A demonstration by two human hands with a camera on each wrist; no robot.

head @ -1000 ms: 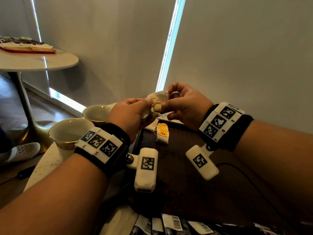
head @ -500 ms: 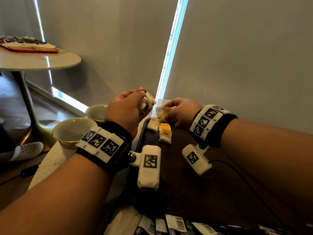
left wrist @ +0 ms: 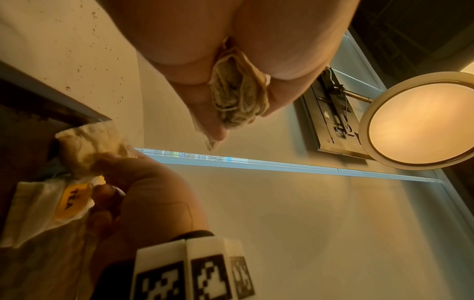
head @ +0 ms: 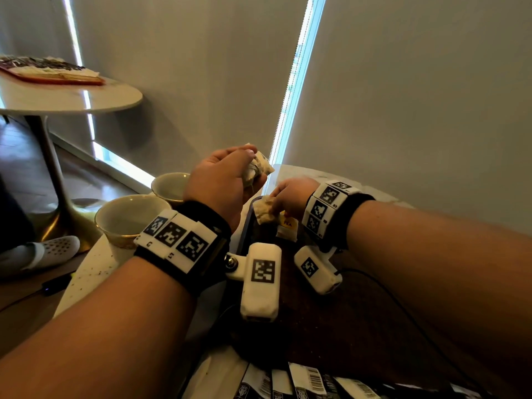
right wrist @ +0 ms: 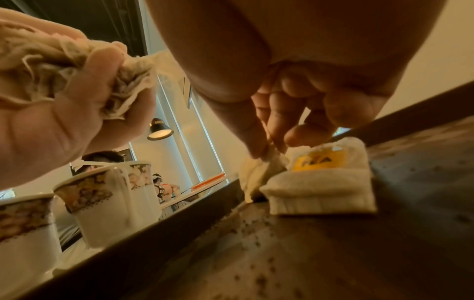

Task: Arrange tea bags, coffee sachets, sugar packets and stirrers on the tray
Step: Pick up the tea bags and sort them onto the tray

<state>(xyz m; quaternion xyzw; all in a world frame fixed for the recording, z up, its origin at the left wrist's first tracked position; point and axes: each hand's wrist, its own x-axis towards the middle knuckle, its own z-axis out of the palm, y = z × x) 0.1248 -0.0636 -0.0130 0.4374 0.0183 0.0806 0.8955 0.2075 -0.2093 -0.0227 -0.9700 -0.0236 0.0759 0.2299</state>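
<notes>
Tea bags are what both my hands hold, over the far left corner of the dark wooden tray (head: 359, 318). Well to the left of my grip stand two white cups with a floral gold band: the nearer cup (head: 126, 220) is just beyond my left wrist on the pale speckled tabletop (head: 92, 272), and the farther cup (head: 169, 185) is just behind it, both outside the tray's edge. My left hand (head: 221, 182) is raised above that edge, fingers curled tight round a crumpled bunch of pale papery tea bags (head: 259, 168); the left wrist view shows the bunch (left wrist: 238, 97) squeezed between palm and fingers. Lower and just to the right, my right hand (head: 290, 197) pinches a single wrinkled beige tea bag (head: 264, 210) between thumb and fingertips (right wrist: 259, 140), and its lower end hangs at the tray surface; I cannot tell whether it touches. Right beside that pinch, touching the hanging bag, a white folded tea bag with a yellow "TEA" label (right wrist: 323, 182) lies flat on the tray. Nearest me, below both wrists, a row of black and white sachets with barcodes (head: 305, 384) lies along the tray's near edge.
</notes>
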